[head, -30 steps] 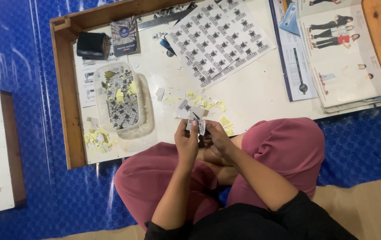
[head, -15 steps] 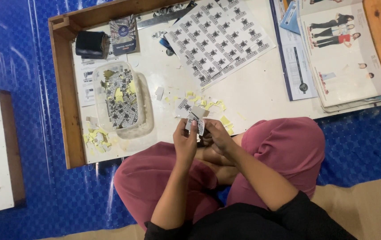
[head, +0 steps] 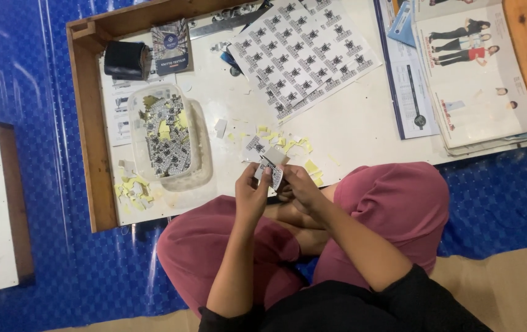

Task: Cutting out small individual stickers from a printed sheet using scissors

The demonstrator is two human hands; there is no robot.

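1. Blue patterned floor mat (head: 91,270) covers the ground where a person sits cross-legged in dark pink trousers (head: 392,209), knees drawn up to the near edge of a low table (head: 362,123) with a white top and a raised wooden rim.
2. Left hand (head: 251,197) and right hand (head: 297,187) meet just above the lap at the table's near edge, and together they pinch a small printed sticker piece (head: 271,169) between fingertips and thumbs; both hands are closed on it, the left from the side and the right from below.
3. Just beyond the hands, yellow and white paper scraps (head: 288,146) lie scattered on the white top.
4. To the left of those scraps stands a clear plastic tub (head: 199,166) holding a heap of cut black-and-white stickers, with more yellow scraps beside its near left corner.
5. Farther back, a large sticker sheet (head: 303,52) printed with rows of black marks lies tilted across the middle of the table.
6. At the far left corner sit a black box (head: 125,59) and, just beside it, a small dark booklet (head: 171,46).
7. Over on the right, a stack of open catalogues (head: 472,80) showing figures in clothes rests against the wooden rim.
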